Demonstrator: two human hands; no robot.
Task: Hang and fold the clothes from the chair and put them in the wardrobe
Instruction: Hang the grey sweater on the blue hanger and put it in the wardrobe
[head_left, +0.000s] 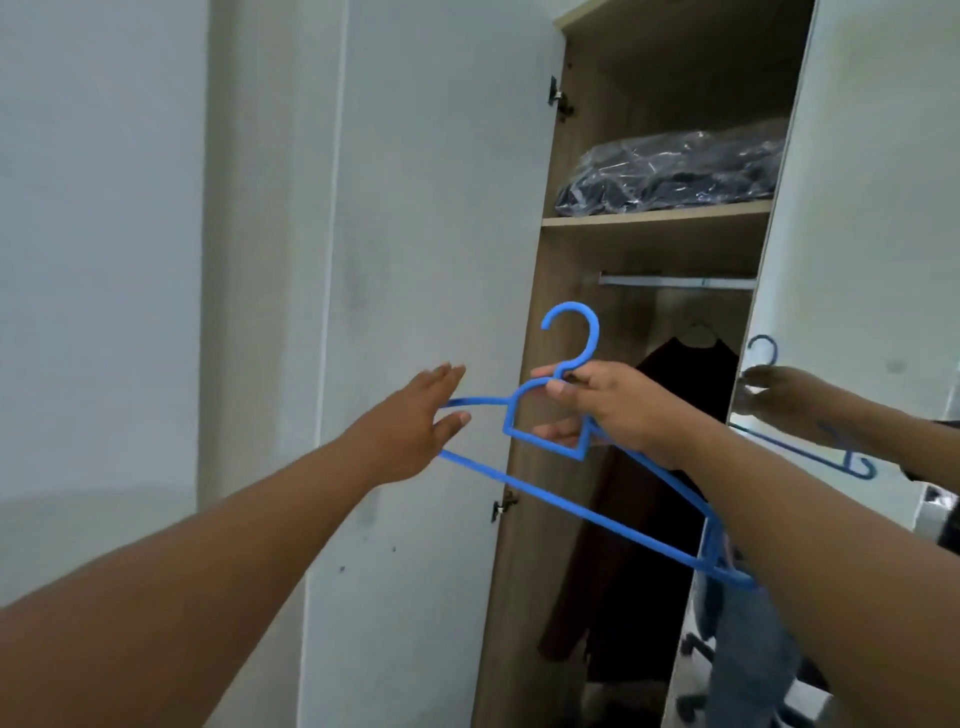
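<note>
While pale walls fill the left of the frame, the wardrobe (524, 519) stands open at centre right. Its upper shelf (655, 219) holds a plastic-wrapped dark bundle (675, 171); below the rail (675, 282) hangs a dark garment (644, 493). Right hand (618, 405) pinches the blue hanger (561, 483) at its neck, mid-frame. Left hand (415, 421) open, fingers spread, by the hanger's left end. Glossy right door (872, 234) mirrors the hand.

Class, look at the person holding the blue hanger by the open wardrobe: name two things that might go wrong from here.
1. The right hand pinches the hanger only near its hook; it hangs tilted, and the open left hand may miss its end.
2. The rail sits under a shelf, so the hook might catch the shelf.
</note>
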